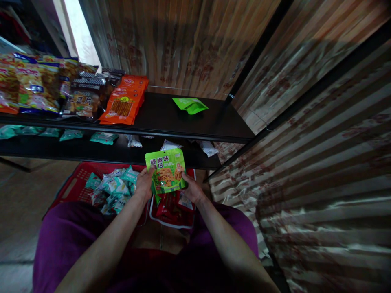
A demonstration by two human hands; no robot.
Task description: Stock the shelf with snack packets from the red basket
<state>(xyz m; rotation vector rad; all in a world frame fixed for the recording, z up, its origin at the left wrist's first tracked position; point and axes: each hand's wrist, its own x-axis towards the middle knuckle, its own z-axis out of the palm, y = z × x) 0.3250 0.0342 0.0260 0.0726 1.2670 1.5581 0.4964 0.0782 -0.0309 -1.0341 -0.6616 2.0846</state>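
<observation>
Head: green pouch (166, 173) between left hand (144, 182) and right hand (193, 189), near shelf edge (122, 161).

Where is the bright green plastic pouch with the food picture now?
Left of centre in the head view, the pouch is held between the left hand and right hand, in front of the lower black shelf.

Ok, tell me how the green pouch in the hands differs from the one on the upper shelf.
The held pouch is gripped at its sides by the left hand and right hand; the shelf pouch lies on the upper shelf, touched by neither. The held pouch faces the camera with large lettering and a food picture; the shelf pouch shows mostly plain green. Both are bright green.
</observation>
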